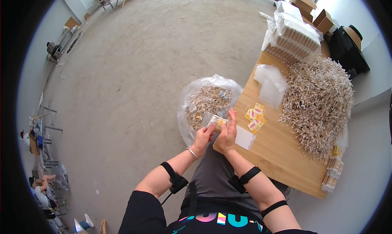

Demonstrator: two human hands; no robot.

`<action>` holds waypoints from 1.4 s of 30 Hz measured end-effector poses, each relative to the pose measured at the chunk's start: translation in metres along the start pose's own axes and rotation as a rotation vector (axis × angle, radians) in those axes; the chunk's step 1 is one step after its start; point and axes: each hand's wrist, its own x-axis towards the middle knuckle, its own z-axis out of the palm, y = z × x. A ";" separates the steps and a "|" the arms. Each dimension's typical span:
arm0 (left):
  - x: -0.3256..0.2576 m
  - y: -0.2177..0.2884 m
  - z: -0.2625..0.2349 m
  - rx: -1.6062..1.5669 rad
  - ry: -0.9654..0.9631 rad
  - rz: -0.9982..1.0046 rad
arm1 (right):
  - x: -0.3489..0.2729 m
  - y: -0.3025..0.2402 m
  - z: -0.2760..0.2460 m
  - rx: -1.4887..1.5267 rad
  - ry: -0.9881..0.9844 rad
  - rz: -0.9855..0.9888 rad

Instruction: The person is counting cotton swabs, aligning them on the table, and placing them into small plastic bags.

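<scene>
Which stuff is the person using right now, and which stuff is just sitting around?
In use: left hand and right hand, holding a small clear packet of pale sticks.

Lying about: heap of pale wooden sticks, yellow-and-red paper labels, brown cardboard boxes, clear plastic bag of sticks.

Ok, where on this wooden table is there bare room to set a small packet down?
Bare wood lies on the table between the yellow cards and the near edge, right of the flat clear bag. The right side is crowded by the heap of sticks; the far end holds bagged stacks.
</scene>
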 end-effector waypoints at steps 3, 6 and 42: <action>0.005 0.000 0.010 -0.022 0.126 0.278 | -0.001 -0.003 0.003 0.034 -0.020 0.054; 0.003 -0.003 0.029 -0.177 0.197 0.290 | 0.001 0.003 0.000 -0.001 -0.050 0.037; -0.002 -0.005 0.035 -0.022 0.173 0.291 | 0.004 -0.001 0.000 -0.113 -0.129 0.028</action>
